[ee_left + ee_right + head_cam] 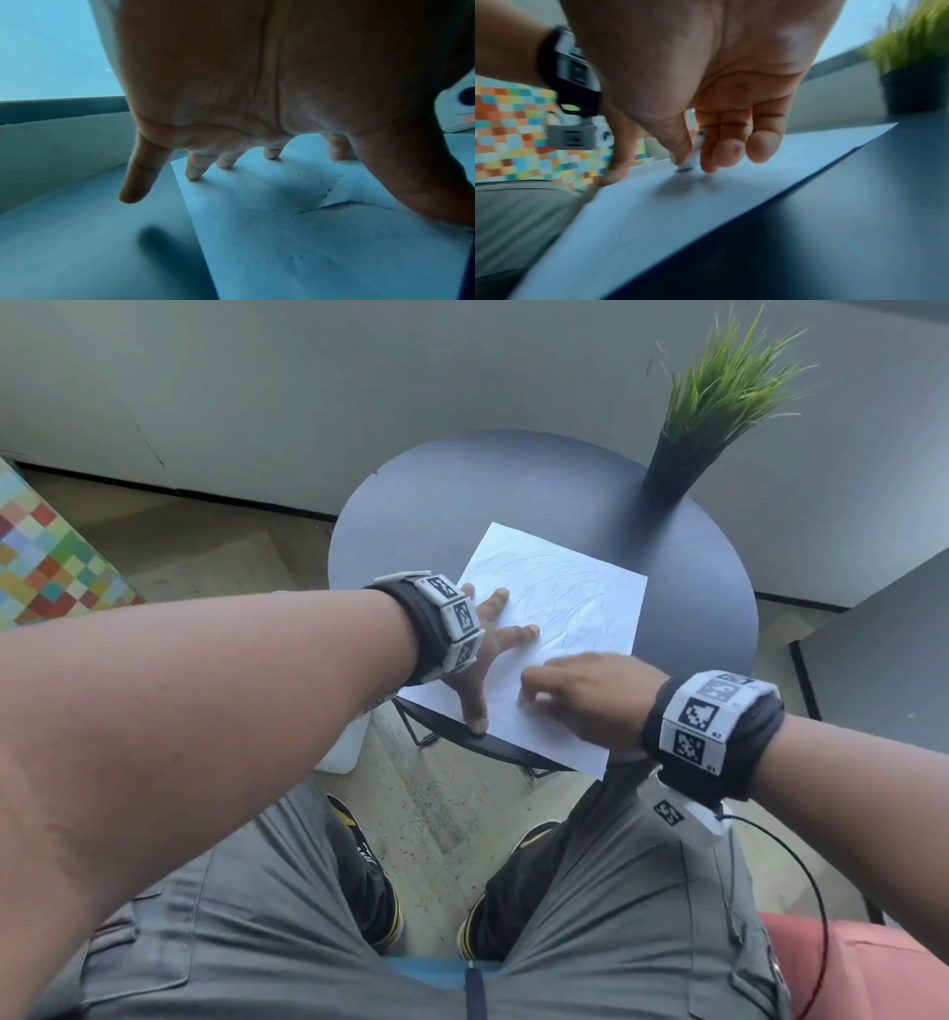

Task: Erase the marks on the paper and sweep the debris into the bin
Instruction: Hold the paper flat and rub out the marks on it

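A white sheet of paper with faint pencil scribbles lies on a round dark table. My left hand rests spread on the paper's left part, fingers straight, pressing it flat; its fingertips touch the sheet. My right hand is over the paper's near part and pinches a small white eraser between thumb and fingers, its tip down on the paper. Small dark crumbs dot the sheet near a crease.
A black pot of green grass stands at the table's far right. A white bin shows partly on the floor under my left arm. A multicoloured checked block is at the left. My legs and shoes are below the table edge.
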Tool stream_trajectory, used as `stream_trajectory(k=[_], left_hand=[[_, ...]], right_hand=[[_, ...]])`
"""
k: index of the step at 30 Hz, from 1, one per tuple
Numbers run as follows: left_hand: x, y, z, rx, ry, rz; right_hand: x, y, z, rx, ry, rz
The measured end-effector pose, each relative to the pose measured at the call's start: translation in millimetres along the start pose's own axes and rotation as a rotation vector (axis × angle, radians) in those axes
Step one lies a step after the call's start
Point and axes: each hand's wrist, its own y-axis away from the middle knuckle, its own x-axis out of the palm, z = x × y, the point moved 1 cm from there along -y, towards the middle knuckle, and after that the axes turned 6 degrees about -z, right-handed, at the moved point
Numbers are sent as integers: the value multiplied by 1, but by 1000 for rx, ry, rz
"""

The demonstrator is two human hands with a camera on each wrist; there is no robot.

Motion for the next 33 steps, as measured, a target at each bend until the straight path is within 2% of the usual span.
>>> stream_trajectory(k=[2,4,6,10,11,15,17,20,21,24,26,27,30,31,33], left_hand=[[0,0,0,-1,3,7],[0,-1,0,-7,8,7],[1,-1,-1,-16,61,-15],[8,3,-6,-30,94,-82],[10,4,-7,-26,92,-89],[10,5,-5,-22,97,-83],[9,5,-6,-23,94,-64],[6,4,-8,-30,56,-38],[6,4,-9,-32,52,-34],[3,2,-10,-29,65,-37],[1,1,-11,-31,51,-32],[1,0,-12,-32,42,-26],[-1,-4,-14,-28,16,0],[-2,-5,-14,-27,8,4],[-3,-5,-15,-21,0,-1]], right_hand=[[-6,-6,-18,128,44,-41],[-8,-9,-26,189,54,-74],[-5,-8,-17,152,42,-47],[6,-2,6,-47,34,28],[6,-2,5,-57,51,26],[-5,-9,-21,134,107,-58],[-5,-7,-12,111,114,-32],[9,3,16,-68,68,76],[10,5,13,-79,61,77],[-1,-3,-24,122,92,-16],[-4,-2,-31,187,105,-62],[-1,0,-23,164,102,-65],[12,13,16,-54,63,27],[12,14,15,-65,66,38],[6,7,-9,66,99,-7]])
